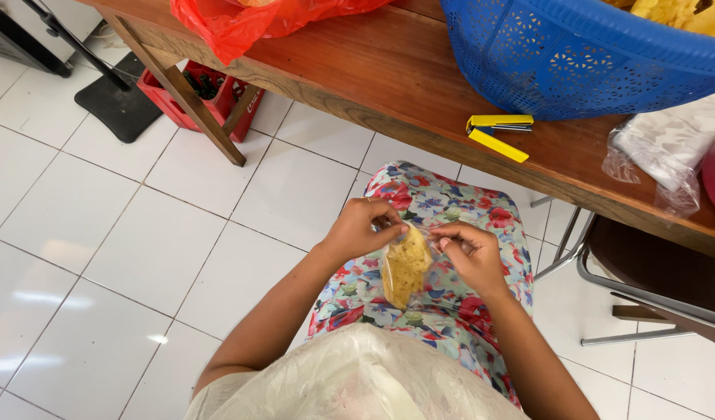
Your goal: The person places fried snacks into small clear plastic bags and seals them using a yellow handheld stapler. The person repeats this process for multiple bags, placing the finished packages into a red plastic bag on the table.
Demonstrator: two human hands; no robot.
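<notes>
Head view: the left hand (363, 227) and the right hand (470, 253) both pinch the top edge of a small clear bag (405, 267) of yellow chips, fingertips drawn narrow on the plastic, thumbs pressed toward forefingers. The two pinches sit close together at the bag's mouth, and the bag hangs down from them over the lap, resting against the floral skirt (451, 210). Whether the mouth of the bag is open or folded between the fingers cannot be told

Beyond the grip, the edge of the wooden table (357, 74) runs across, well apart from the hands. On it, up and to the right of the grip, lies a yellow stapler (499, 132), and further that way stands a blue plastic basket (575, 58) with more yellow chips in it. A crumpled clear plastic bag (660, 152) lies at the far right. Left of the grip is open white tiled floor (124, 233)

The bag is transparent and thin, filled most of its length with pale yellow, ridged chips
</notes>
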